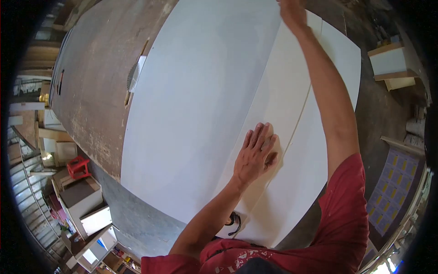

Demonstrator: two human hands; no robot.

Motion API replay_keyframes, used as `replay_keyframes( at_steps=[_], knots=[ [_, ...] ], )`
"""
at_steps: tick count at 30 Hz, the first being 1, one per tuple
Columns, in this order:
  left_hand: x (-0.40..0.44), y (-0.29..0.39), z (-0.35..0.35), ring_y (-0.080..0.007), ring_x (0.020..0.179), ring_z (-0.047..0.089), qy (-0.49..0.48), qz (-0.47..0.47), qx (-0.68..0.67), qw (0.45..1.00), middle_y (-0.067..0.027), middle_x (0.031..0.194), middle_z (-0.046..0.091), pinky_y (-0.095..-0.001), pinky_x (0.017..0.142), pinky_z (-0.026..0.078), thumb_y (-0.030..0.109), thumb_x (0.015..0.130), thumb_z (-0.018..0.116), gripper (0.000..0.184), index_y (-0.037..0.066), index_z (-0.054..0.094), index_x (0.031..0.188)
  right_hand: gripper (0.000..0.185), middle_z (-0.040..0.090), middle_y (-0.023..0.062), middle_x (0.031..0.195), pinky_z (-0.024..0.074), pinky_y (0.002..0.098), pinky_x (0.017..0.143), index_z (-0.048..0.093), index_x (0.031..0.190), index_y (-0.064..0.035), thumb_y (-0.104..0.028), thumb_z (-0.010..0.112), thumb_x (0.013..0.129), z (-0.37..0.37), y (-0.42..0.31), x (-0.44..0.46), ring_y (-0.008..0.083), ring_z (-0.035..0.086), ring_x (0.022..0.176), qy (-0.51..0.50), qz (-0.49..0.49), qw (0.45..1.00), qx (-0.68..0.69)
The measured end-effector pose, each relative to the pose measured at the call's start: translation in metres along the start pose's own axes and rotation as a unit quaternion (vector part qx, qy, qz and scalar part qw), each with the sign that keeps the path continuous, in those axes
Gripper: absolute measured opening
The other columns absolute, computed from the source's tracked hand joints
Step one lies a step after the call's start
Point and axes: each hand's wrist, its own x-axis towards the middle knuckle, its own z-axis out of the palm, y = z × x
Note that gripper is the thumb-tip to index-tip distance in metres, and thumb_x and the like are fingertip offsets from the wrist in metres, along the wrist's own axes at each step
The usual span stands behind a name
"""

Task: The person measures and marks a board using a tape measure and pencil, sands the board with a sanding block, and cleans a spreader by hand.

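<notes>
A large white panel [196, 91] lies flat, with a narrower white board [285, 77] along its right part. My left hand [256, 153] rests palm down on the narrower board, fingers stretched out and holding nothing. A thin tan line runs lengthwise just right of that hand. My right arm reaches over the panel to its far end, where my right hand [293, 16] is cut by the frame's top. Its fingers are mostly hidden, so what it grips, if anything, cannot be seen. Near my waist sits a small black curved object [236, 223], partly behind my left forearm.
A toothed circular saw blade [132, 77] rises through a slot in the brown worn bench [96, 68], close beside the panel's left edge. A red stool [78, 167] and cabinet pieces [84, 196] stand lower left. A sheet of printed labels [393, 192] lies at right.
</notes>
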Motion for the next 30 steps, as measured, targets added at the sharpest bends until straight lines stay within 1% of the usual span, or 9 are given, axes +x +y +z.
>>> replay_keyframes(
  at_steps=[1,2,3,4,5,7,17,23,30],
  knots=[
    [0.0,0.0,0.001,-0.0368,0.143,0.03,-0.005,-0.005,0.002,1.0,-0.0171,0.154,0.031,-0.0516,0.115,0.028,0.03,0.086,0.067,0.057,0.012,0.05,0.137,0.038,0.062,0.0323,0.104,0.0468,0.0538,0.086,0.057,0.103,0.0087,-0.025,0.04,0.099,0.01,0.0,0.003,0.0474,0.06,0.097,-0.013,0.083,0.996,0.019],
    [0.001,0.001,0.0,-0.0368,0.143,0.03,-0.007,0.003,0.004,1.0,-0.0171,0.154,0.031,-0.0516,0.115,0.028,0.03,0.086,0.067,0.057,0.012,0.05,0.137,0.036,0.064,0.0344,0.091,0.0506,0.0544,0.079,0.058,0.093,0.0116,-0.02,0.04,0.095,0.019,-0.004,0.006,0.0477,0.063,0.088,-0.044,0.114,0.992,0.016],
    [0.002,0.002,-0.001,-0.037,0.143,0.03,-0.012,-0.004,-0.002,1.0,-0.0172,0.155,0.031,-0.052,0.115,0.028,0.031,0.086,0.067,0.056,0.012,0.051,0.136,0.026,0.065,0.0216,0.095,0.0523,0.0446,0.079,0.064,0.097,0.0034,-0.016,0.049,0.092,0.019,-0.012,0.0,0.0353,0.064,0.092,-0.066,0.012,0.985,-0.16],
    [0.002,0.002,-0.002,-0.0372,0.143,0.03,-0.016,-0.012,-0.007,1.0,-0.0172,0.155,0.03,-0.0524,0.115,0.028,0.031,0.086,0.067,0.056,0.011,0.051,0.136,0.019,0.067,0.0089,0.098,0.0539,0.0348,0.078,0.071,0.1,-0.0047,-0.013,0.058,0.089,0.018,-0.019,-0.009,0.0229,0.064,0.095,-0.088,-0.088,0.936,-0.329],
    [0.003,0.002,-0.002,-0.0372,0.143,0.03,-0.019,-0.005,-0.003,1.0,-0.0172,0.155,0.03,-0.0524,0.115,0.028,0.031,0.086,0.067,0.056,0.011,0.051,0.136,0.019,0.067,0.0089,0.098,0.0539,0.0348,0.078,0.071,0.1,-0.0047,-0.013,0.058,0.089,0.02,-0.021,-0.011,0.0229,0.064,0.095,-0.085,-0.081,0.937,-0.33],
    [0.003,0.002,0.0,-0.0377,0.143,0.03,-0.024,-0.017,-0.007,1.0,-0.0174,0.155,0.03,-0.0527,0.115,0.028,0.031,0.086,0.067,0.054,0.012,0.053,0.135,0.02,0.064,0.007,0.111,0.0547,0.0369,0.083,0.07,0.104,-0.0059,-0.01,0.057,0.089,0.024,-0.025,-0.013,0.0251,0.059,0.107,-0.143,-0.037,0.928,-0.341],
    [0.005,0.005,-0.003,-0.0381,0.143,0.029,-0.038,-0.022,0.006,0.999,-0.0175,0.155,0.03,-0.0531,0.115,0.027,0.03,0.086,0.068,0.054,0.012,0.054,0.134,0.017,0.064,0.006,0.11,0.0532,0.0358,0.086,0.072,0.097,-0.0061,-0.01,0.058,0.089,0.029,0.005,0.011,0.0229,0.059,0.106,-0.12,-0.011,0.936,-0.33],
    [0.005,0.005,-0.002,-0.0384,0.142,0.03,-0.025,-0.016,-0.002,1.0,-0.0181,0.154,0.032,-0.0538,0.115,0.027,0.029,0.084,0.069,0.057,0.013,0.051,0.136,0.016,0.064,0.0078,0.107,0.0539,0.0348,0.085,0.069,0.098,-0.005,-0.008,0.059,0.086,0.021,-0.001,0.005,0.024,0.06,0.104,-0.116,-0.063,0.945,-0.299],
    [0.002,0.007,-0.002,-0.0385,0.142,0.031,-0.002,-0.005,0.0,1.0,-0.0175,0.154,0.032,-0.0533,0.115,0.027,0.029,0.083,0.068,0.057,0.013,0.053,0.135,0.018,0.065,0.0125,0.092,0.0536,0.0362,0.075,0.065,0.093,0.0003,-0.005,0.058,0.077,-0.047,-0.115,-0.121,0.0257,0.062,0.09,-0.25,-0.201,0.927,-0.195]
  ],
)
